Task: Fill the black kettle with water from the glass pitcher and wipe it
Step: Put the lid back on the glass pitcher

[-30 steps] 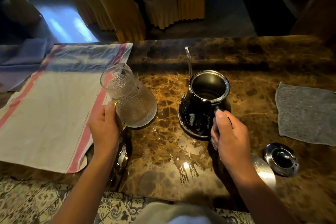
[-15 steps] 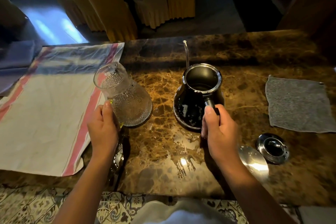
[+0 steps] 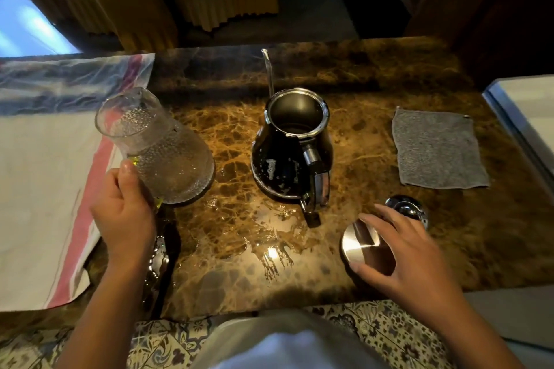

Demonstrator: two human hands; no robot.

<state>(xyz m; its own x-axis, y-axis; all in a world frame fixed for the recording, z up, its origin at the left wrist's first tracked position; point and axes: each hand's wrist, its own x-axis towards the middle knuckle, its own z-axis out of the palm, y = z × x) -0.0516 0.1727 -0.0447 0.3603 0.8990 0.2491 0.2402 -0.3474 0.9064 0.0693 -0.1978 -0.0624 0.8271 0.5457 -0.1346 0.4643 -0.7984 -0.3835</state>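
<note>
1. The glass pitcher (image 3: 163,150) is being gripped by the left hand (image 3: 124,213), fingers curled round its handle side, base seemingly resting on the marble counter (image 3: 374,75) right at the edge of the striped towel (image 3: 39,189). Glass looks wet, so a slip is being risked if it's lifted one-handed.
2. The black kettle (image 3: 292,147) is being left unheld mid-counter, lid off, handle pointing toward the person. If it's bumped during a pour, it's probably getting knocked or spun.
3. The right hand (image 3: 401,252) is being held open, fingers spread over a round steel disc (image 3: 364,249), just touching it by the look of it. Whether it's being picked up can't be told.
4. The kettle lid (image 3: 407,213) is being crowded behind those fingers, so it could get nudged.
5. The grey cloth (image 3: 434,150) is being left well off to the right; drips on the counter are likely spreading before wiping.
</note>
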